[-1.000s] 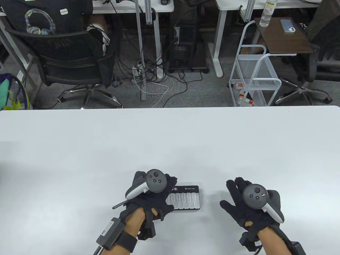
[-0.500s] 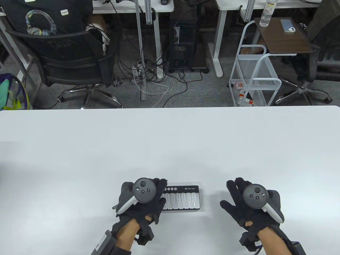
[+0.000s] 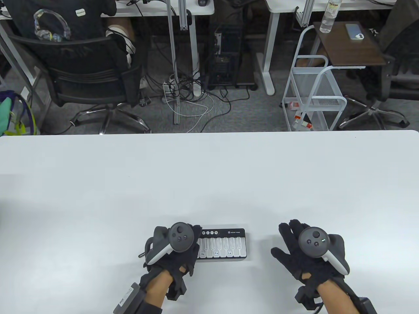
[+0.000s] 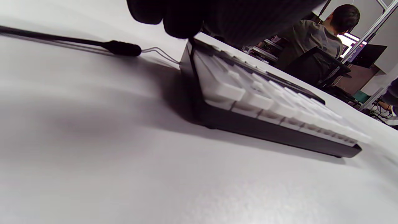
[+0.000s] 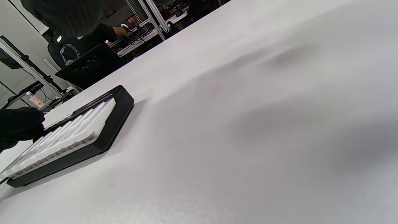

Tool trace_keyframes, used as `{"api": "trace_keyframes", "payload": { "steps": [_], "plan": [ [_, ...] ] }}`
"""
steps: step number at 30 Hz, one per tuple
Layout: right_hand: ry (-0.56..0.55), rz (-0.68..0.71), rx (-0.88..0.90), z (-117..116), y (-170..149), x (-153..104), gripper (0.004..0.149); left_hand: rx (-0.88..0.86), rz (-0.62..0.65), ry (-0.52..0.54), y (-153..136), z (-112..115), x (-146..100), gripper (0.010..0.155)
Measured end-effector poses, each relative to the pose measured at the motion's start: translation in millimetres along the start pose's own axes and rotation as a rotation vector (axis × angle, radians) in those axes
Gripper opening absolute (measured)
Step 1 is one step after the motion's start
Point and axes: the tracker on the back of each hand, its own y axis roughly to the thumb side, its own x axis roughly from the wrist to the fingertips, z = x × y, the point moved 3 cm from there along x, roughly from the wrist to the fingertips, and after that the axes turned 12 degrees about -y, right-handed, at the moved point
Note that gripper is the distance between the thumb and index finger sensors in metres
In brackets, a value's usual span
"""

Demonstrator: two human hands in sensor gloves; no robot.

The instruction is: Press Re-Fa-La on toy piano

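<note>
One toy piano lies flat on the white table near its front edge, between two gloved hands. Three of its white keys carry labels — Re, Fa and La. Four small round buttons sit in a row on the black top strip.

The left hand sits at the piano's left end, its fingers curled above the far left corner of the case; whether they touch it or grip anything cannot be told. A thin cable runs to that end.

The right hand rests well apart to the right of the piano — fingers spread, palm down, holding nothing. Each hand bears one tracker.
</note>
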Motion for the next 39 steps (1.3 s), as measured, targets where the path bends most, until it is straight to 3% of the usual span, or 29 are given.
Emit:
{"api": "trace_keyframes", "payload": {
  "steps": [39],
  "plan": [
    [0.022, -0.002, -0.015, -3.9, 1.3, -0.3, 0.081, 0.078, -0.089, -0.038, 0.8, 4.5, 1.8, 0.059]
  ]
}}
